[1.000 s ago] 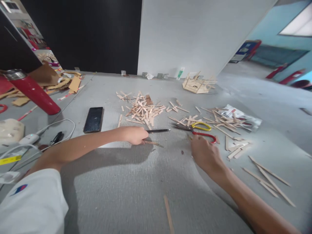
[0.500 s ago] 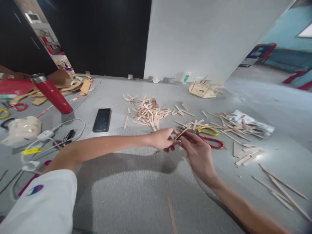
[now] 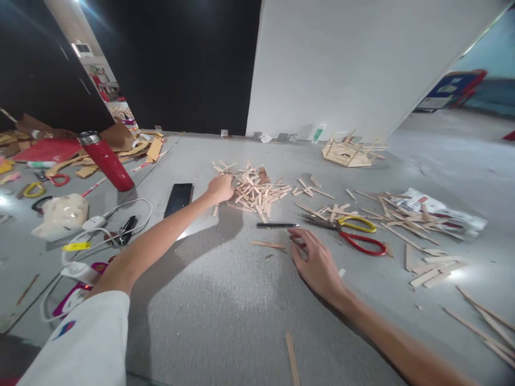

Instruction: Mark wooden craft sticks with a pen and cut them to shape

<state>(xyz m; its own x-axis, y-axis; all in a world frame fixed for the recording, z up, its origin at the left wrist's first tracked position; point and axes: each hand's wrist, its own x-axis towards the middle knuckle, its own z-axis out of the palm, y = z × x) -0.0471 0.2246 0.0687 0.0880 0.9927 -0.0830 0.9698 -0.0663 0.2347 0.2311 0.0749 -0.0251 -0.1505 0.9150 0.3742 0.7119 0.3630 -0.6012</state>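
My left hand (image 3: pixel 220 188) is stretched out to the left edge of a heap of cut wooden sticks (image 3: pixel 261 193). Its fingers are curled in, and whatever they grip is hidden behind the hand. My right hand (image 3: pixel 319 265) rests low over the table, fingers loosely bent and apart, with nothing in it. Just beyond its fingertips lies a dark pen (image 3: pixel 277 225). Short pieces of wooden stick (image 3: pixel 267 245) lie to its left. Scissors with one yellow and one red handle (image 3: pixel 362 244) lie to the right of the pen, blades pointing left.
A phone (image 3: pixel 178 199), a red bottle (image 3: pixel 107 162) and a power strip (image 3: pixel 72 303) with white cables are on the left. A small stick-built frame (image 3: pixel 348 153) stands near the wall. Loose sticks (image 3: pixel 438 268) and a plastic packet (image 3: pixel 442 214) lie to the right.
My hands have parted from the thin stick piece they held together. The left has gone forward and left to the heap; the right has lowered and opened. The view has shifted slightly left.
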